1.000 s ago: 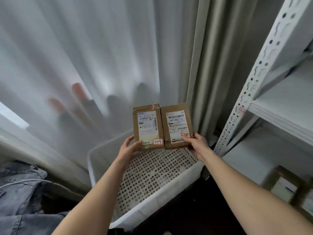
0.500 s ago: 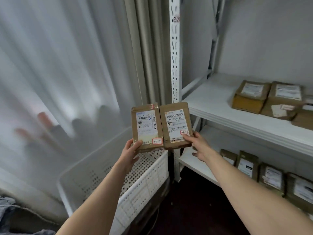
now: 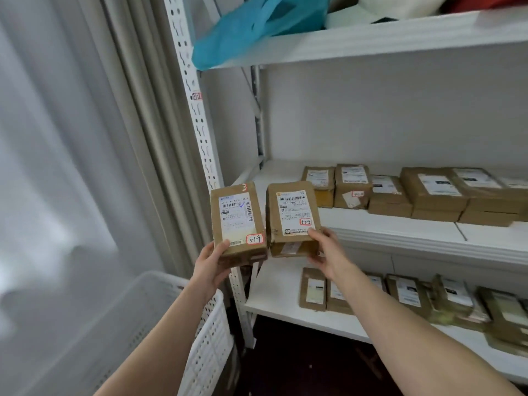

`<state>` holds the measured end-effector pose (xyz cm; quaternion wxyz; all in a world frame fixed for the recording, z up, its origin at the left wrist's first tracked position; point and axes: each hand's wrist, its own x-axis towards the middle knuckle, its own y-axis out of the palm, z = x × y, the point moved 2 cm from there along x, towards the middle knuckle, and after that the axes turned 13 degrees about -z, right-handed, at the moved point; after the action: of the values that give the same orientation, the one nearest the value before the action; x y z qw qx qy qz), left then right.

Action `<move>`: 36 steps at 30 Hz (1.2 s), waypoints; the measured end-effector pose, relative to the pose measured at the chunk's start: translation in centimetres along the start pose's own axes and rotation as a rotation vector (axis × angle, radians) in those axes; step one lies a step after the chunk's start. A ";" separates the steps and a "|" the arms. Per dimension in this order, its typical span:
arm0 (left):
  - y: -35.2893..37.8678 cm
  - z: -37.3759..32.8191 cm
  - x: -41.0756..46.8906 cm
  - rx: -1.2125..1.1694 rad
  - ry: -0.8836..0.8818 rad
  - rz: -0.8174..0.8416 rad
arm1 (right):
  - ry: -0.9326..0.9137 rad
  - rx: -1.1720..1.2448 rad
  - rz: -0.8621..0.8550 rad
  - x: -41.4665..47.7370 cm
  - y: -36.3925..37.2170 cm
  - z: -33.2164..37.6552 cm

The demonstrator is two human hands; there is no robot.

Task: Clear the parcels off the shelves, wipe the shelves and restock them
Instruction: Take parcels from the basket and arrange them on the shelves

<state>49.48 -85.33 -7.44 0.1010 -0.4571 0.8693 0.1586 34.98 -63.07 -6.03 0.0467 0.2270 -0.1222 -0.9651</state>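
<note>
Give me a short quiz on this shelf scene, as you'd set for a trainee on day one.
1. True or false: the left hand and the right hand each hold one brown parcel, the left parcel and the right parcel.
2. What hangs over the front edge of the top shelf? A) a blue bag B) a red bucket C) a green bottle
3. Fill in: the white perforated basket stands to the ___ of the shelf unit's front post.
Key: 1 true; 2 A; 3 left.
</note>
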 end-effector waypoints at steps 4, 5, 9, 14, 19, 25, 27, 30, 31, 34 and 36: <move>4.2 -1.5 0.3 0.034 0.004 0.097 | -0.088 0.059 -0.119 0.0 -2.3 3.1; 5.2 -1.8 0.3 0.031 0.008 0.122 | -0.106 0.066 -0.142 0.0 -2.8 3.6; 8.7 -2.4 0.7 0.048 0.023 0.180 | -0.161 0.076 -0.198 0.4 -4.1 5.4; 14.0 -3.5 1.1 0.082 0.041 0.237 | -0.226 0.077 -0.259 2.3 -5.9 7.9; 22.0 -5.4 1.6 0.117 0.108 0.240 | -0.321 0.094 -0.326 5.6 -8.1 13.8; 32.0 -6.4 3.4 0.109 0.173 0.220 | -0.428 0.055 -0.520 12.6 -12.4 20.8; 34.4 -6.2 4.5 0.102 0.168 0.205 | -0.446 -0.019 -0.583 14.7 -13.9 22.2; 36.5 -6.2 5.8 0.089 0.154 0.137 | -0.433 -0.131 -0.611 18.0 -15.0 23.3; 36.9 -6.3 6.2 0.096 0.151 0.111 | -0.420 -0.186 -0.609 18.8 -14.9 23.6; 37.7 -6.4 7.7 0.137 0.142 0.043 | -0.431 -0.366 -0.575 21.2 -14.3 23.8; 38.0 -6.4 8.5 0.157 0.126 0.021 | -0.464 -0.528 -0.568 22.3 -13.8 23.8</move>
<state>13.10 -73.93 2.80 0.0801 -0.4476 0.8885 0.0621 3.91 -47.82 1.58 -0.1921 0.0095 0.1882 -0.9631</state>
